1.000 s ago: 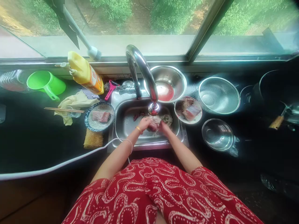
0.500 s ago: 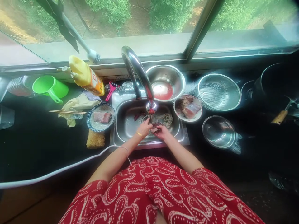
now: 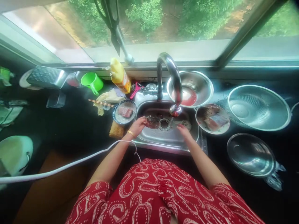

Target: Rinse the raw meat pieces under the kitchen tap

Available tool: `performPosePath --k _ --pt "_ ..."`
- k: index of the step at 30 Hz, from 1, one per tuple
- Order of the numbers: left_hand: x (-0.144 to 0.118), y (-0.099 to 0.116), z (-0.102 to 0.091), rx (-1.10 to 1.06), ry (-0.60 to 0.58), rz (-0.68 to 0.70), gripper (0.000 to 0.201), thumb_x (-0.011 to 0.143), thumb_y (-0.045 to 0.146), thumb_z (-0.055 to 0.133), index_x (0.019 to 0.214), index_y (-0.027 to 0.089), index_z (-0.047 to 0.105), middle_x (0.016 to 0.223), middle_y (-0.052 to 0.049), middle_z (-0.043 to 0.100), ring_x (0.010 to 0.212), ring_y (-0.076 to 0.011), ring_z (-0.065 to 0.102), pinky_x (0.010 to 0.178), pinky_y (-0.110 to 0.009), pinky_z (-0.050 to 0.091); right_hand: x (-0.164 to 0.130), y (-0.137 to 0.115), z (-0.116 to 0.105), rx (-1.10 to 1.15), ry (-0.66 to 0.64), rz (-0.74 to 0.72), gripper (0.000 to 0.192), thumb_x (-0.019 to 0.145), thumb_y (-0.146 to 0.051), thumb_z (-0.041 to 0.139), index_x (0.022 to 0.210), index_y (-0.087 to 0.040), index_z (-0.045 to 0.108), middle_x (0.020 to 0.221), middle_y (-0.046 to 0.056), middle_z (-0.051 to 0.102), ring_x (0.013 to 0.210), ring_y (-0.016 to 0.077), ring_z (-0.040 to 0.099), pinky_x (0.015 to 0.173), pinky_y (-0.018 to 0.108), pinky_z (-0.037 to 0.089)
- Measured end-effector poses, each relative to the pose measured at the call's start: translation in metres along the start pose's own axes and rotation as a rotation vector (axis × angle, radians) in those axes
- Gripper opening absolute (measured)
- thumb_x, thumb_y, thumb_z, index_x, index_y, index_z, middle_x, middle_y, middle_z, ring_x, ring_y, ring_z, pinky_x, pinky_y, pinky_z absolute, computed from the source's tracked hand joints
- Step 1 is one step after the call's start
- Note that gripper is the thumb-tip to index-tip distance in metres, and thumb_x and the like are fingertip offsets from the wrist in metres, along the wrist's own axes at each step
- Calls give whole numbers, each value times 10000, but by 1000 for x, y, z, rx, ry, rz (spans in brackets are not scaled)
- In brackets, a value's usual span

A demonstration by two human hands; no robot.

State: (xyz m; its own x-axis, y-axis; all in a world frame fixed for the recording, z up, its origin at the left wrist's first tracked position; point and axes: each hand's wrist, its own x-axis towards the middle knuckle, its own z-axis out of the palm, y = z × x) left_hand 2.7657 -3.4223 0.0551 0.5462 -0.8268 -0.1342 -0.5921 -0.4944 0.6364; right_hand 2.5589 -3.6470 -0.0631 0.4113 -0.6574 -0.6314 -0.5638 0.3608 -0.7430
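Over the left side of the steel sink [image 3: 158, 143], my left hand [image 3: 138, 125] has its fingers closed on the edge of a dark reddish, wet piece of meat [image 3: 153, 122]. The meat is next to the round drain [image 3: 164, 124]. My right hand [image 3: 183, 130] is apart from it, on the sink's right side, with its fingers stretched out and nothing seen in them. Near those fingers lies a pale, crumpled thing [image 3: 187, 125] whose kind I cannot make out. The curved faucet [image 3: 175, 110] stands above, between my hands.
Left of the sink are a blue-rimmed plate [image 3: 115, 115] with pink meat, a sponge [image 3: 116, 130], a yellow bottle [image 3: 120, 77] and a green cup [image 3: 92, 82]. Rightward stand a steel basin [image 3: 206, 88], a plate of meat [image 3: 223, 130], a strainer [image 3: 259, 107] and a bowl [image 3: 251, 155]. A white hose [image 3: 70, 166] crosses leftward.
My hands have parted from under the faucet. The left has moved left with the meat; the right has let go and moved right. The view has turned left.
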Motion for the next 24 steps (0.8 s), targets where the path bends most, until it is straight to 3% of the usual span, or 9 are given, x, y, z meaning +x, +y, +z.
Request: performPosePath --k 4,6,8,11,14,17,19,21,24 --pt "-29 -13 -71 81 317 36 237 827 156 460 911 165 681 1306 -92 588 1273 -212 497 1108 -384 370 -6 -5 12 65 -59 42 431 697 -289 589 1099 -152 663 1235 108 633 1131 238 568 940 327 427" --pt "-36 -21 -97 176 436 -50 235 820 162 472 923 166 683 1323 -98 573 1248 -225 517 1091 -384 389 -13 -8 21 76 -95 54 400 683 -289 595 1049 -146 673 1185 112 656 1093 239 582 905 323 436" --pt "-37 -30 -107 281 526 -195 247 814 158 477 940 165 689 1318 -110 570 1234 -245 524 1066 -390 411 -18 -12 30 86 -135 48 369 671 -286 599 1000 -140 679 1113 112 681 1044 236 595 882 323 438" --pt "-29 -43 -94 420 613 -386 303 836 165 459 1037 158 686 1428 -135 463 1254 -285 496 1024 -407 433 -22 -16 37 116 -145 30 319 655 -256 605 945 -139 673 1038 101 695 990 221 600 878 320 428" --pt "-20 -56 -64 522 530 -503 350 858 179 442 1127 140 662 1498 -169 360 1194 -322 529 955 -435 456 -27 -21 33 194 -80 86 278 667 -234 618 934 -162 648 1007 82 689 942 199 601 844 309 430" --pt "-20 -68 -39 567 326 -590 319 857 208 454 1047 99 685 1287 -230 553 1050 -338 598 892 -463 468 -37 -25 13 457 -31 179 255 714 -253 625 966 -212 608 940 30 676 822 162 611 734 282 443" --pt "-23 -76 -32 602 281 -570 306 863 241 451 981 116 704 1079 -201 651 1021 -345 601 897 -493 454 -43 -27 -7 717 -16 166 214 764 -263 598 975 -239 570 891 -4 662 766 143 619 676 262 450" --pt "-25 -81 -32 609 370 -552 302 858 302 479 974 147 710 1055 -170 661 1016 -350 595 890 -523 446 -47 -27 -29 930 10 107 152 814 -266 550 964 -243 546 867 -12 652 754 136 631 660 254 472" --pt "-26 -75 -38 655 544 -519 323 845 376 493 935 157 713 1070 -156 646 1019 -379 572 831 -553 444 -48 -26 -55 1073 54 80 119 865 -293 492 942 -224 552 842 12 647 750 141 641 657 256 507"
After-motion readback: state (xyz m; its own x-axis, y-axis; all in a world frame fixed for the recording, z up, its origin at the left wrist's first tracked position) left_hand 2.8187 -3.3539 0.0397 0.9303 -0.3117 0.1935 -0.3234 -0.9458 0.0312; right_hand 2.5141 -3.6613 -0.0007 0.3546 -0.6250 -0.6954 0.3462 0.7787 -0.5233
